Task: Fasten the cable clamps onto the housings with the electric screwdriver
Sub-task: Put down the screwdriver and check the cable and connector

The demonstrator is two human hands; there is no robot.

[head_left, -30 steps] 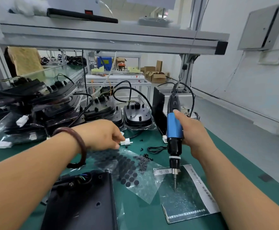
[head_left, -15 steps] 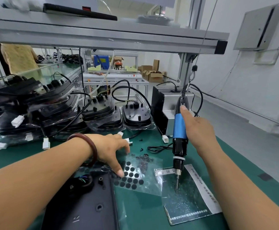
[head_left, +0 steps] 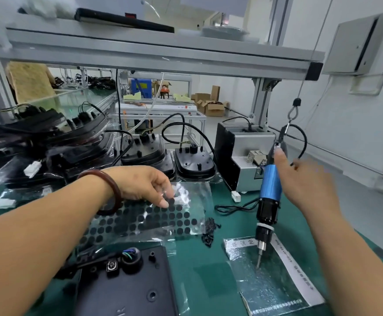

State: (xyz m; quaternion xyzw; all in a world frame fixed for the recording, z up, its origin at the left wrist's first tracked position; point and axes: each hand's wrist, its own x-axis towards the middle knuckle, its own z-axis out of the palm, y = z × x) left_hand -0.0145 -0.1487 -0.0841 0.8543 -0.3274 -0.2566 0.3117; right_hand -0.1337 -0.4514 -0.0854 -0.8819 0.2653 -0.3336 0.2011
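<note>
A black housing lies at the near edge, with a cable grommet at its top. Just above it lies a clear sheet of black round pads. My left hand reaches over this sheet, and its thumb and fingertips pinch the sheet's upper part. My right hand grips the blue electric screwdriver, held upright. Its bit touches a clear labelled bag. A small heap of black parts lies between the sheet and the bag; I cannot tell whether they are clamps or screws.
Several more black housings with cables are stacked at the left and stand at the back. A grey screw feeder box stands behind the screwdriver. A white connector and a black cable lie on the green mat.
My left hand came back from the white connector to the pad sheet and took hold of it; the sheet now lies spread wider. The screwdriver has stayed upright on the bag.
</note>
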